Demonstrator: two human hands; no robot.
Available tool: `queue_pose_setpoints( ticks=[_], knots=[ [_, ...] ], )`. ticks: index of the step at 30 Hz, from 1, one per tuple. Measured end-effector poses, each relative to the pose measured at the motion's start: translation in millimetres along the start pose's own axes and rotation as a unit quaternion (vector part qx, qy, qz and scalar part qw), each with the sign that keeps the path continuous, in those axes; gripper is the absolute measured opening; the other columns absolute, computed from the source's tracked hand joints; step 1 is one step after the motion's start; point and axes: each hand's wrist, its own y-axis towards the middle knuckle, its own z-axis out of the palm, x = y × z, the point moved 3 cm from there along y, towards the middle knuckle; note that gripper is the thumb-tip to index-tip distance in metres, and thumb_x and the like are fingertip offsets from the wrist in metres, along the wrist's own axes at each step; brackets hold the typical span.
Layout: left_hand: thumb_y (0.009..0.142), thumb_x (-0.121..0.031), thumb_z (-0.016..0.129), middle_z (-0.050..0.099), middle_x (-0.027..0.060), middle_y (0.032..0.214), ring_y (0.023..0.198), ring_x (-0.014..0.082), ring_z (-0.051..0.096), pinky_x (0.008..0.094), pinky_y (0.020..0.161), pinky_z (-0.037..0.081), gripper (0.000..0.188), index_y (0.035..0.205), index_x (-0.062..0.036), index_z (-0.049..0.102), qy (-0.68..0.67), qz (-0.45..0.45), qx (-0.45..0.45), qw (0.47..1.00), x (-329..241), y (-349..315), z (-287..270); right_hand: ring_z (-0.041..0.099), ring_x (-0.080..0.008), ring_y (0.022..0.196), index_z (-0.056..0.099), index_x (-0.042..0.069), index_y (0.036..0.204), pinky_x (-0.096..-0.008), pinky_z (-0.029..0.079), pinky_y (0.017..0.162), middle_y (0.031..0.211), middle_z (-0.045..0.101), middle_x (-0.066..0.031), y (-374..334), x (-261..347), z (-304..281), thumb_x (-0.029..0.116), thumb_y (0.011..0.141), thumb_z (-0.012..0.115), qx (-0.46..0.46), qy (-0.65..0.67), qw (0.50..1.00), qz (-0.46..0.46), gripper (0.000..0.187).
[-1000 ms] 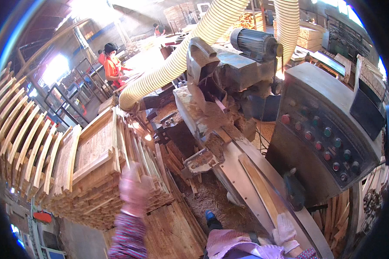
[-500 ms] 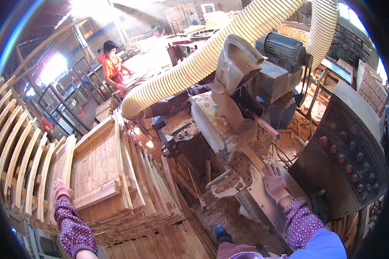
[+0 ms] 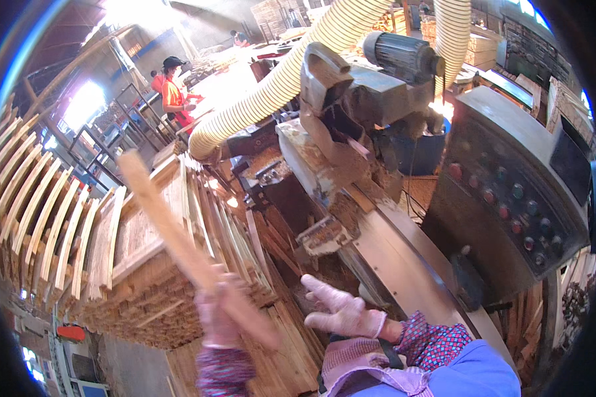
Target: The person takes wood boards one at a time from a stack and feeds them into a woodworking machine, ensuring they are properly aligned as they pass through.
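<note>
My left hand [image 3: 220, 316], in a pink work glove, is closed round a wooden strip [image 3: 179, 241] near its lower end. The strip slants up and to the left, in front of the stacked wood, and is a little blurred. To its right, my right hand [image 3: 344, 309], gloved alike, has its fingers spread and nothing in it. Beyond that hand lies the metal bed [image 3: 398, 258] of a woodworking machine. A wooden piece [image 3: 359, 197] sits at the bed's far end, by the dusty machine head [image 3: 331, 142].
To the left stands a big stack of wooden strips [image 3: 149, 311]. A control panel [image 3: 510, 192] with several buttons rises on the right. A ribbed dust hose [image 3: 271, 92] and a motor [image 3: 404, 58] hang over the machine. A person in orange [image 3: 173, 96] stands farther back.
My left hand has come off the stack toward the middle, now holding a wooden strip. My right hand has left the machine bed and moved left toward it. The view has shifted.
</note>
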Motion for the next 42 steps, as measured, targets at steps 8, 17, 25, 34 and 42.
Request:
queue_pose_setpoints(
  ticks=[8, 17, 25, 34, 42],
  knots=[
    [0.09, -0.042, 0.072, 0.067, 0.0075, 0.088, 0.075, 0.0156, 0.064, 0.0312, 0.065, 0.056, 0.045, 0.103, -0.0004, 0.061, 0.076, -0.111, -0.055, 0.989, 260.1, -112.1, 109.0, 0.05, -0.0383, 0.129, 0.038, -0.002, 0.145, -0.041, 0.041, 0.107, 0.139, 0.049, -0.0272, -191.7, -25.2, -54.9, 0.02, 0.086, 0.068, -0.133, -0.267, 0.951, 0.084, 0.07],
    [0.095, -0.035, 0.066, 0.067, 0.0118, 0.096, 0.078, 0.0189, 0.067, 0.0332, 0.065, 0.06, 0.044, 0.117, 0.0012, 0.054, 0.013, -0.25, -0.007, 0.968, 280.6, -130.4, 110.9, 0.052, -0.0418, 0.121, 0.054, 0.0, 0.128, -0.0516, 0.043, 0.102, 0.131, 0.053, -0.027, -258.9, -73.9, -128.0, 0.019, 0.08, 0.062, -0.153, -0.638, 0.747, 0.103, 0.052],
    [0.092, -0.033, 0.071, 0.067, 0.0065, 0.086, 0.071, 0.0153, 0.066, 0.03, 0.062, 0.057, 0.04, 0.112, -0.0007, 0.061, 0.015, -0.227, -0.009, 0.974, 271.9, -77.8, 97.6, 0.05, -0.0328, 0.122, 0.059, 0.004, 0.122, -0.0446, 0.039, 0.106, 0.131, 0.056, -0.0153, -18.6, -162.6, -216.4, 0.023, 0.091, 0.054, -0.171, -0.626, 0.761, 0.005, 0.037],
    [0.094, -0.045, 0.063, 0.069, 0.0166, 0.1, 0.093, 0.0308, 0.066, 0.0407, 0.081, 0.052, 0.052, 0.114, 0.0024, 0.061, 0.354, -0.149, 0.144, 0.912, 260.6, -53.6, 99.8, 0.057, -0.0435, 0.119, 0.03, 0.001, 0.147, -0.0426, 0.048, 0.098, 0.131, 0.052, -0.0329, -97.7, -31.1, -75.9, 0.027, 0.088, 0.067, -0.036, -0.228, 0.95, 0.209, 0.074],
    [0.077, -0.017, 0.077, 0.065, 0.016, 0.108, 0.1, 0.0305, 0.065, 0.0403, 0.085, 0.055, 0.055, 0.126, -0.001, 0.056, 0.665, 0.52, -0.041, 0.535, -45.9, 68.3, 20.6, 0.058, -0.0432, 0.108, 0.053, -0.001, 0.125, -0.0533, 0.047, 0.092, 0.119, 0.056, -0.0272, -307.2, -91.0, -114.3, 0.026, 0.077, 0.067, -0.191, -0.609, 0.752, 0.163, 0.057]
  ],
)
